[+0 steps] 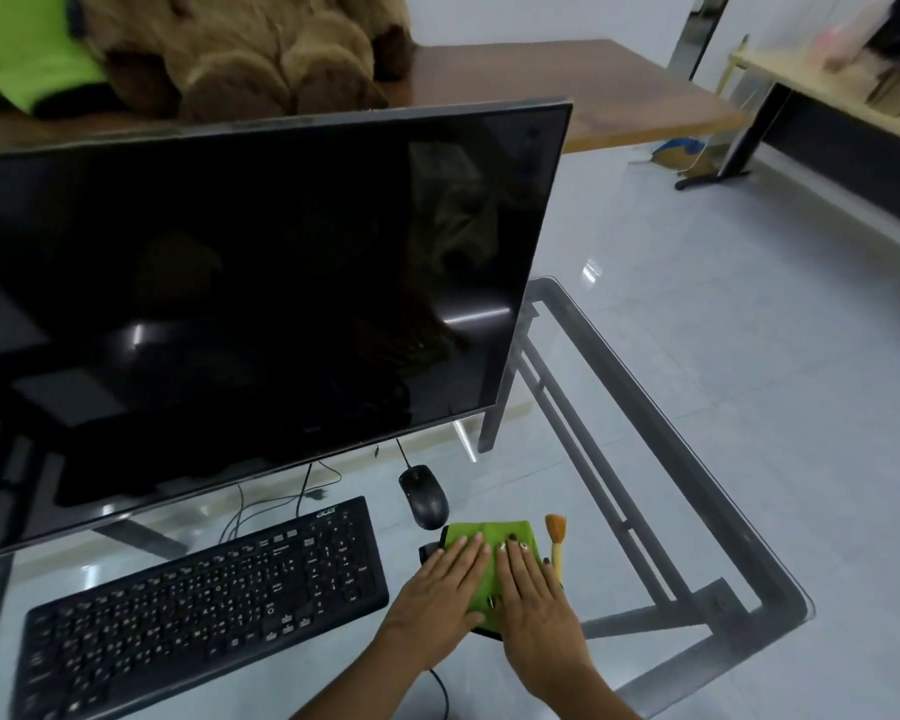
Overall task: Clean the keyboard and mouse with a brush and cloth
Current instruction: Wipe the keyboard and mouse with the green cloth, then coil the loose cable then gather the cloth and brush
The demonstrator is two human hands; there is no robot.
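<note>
A green cloth lies folded on the glass desk, just right of the black keyboard. My left hand and my right hand both press flat on the cloth, fingers straight, side by side. The black wired mouse sits just beyond the cloth, apart from both hands. A small brush with orange-brown bristles and a pale handle lies along the cloth's right edge, next to my right hand. A dark edge shows under the cloth's left and near sides.
A large dark monitor stands behind the keyboard, cables trailing below it. The glass desk edge runs down the right side, tiled floor beyond. A brown plush bear sits on a wooden table behind.
</note>
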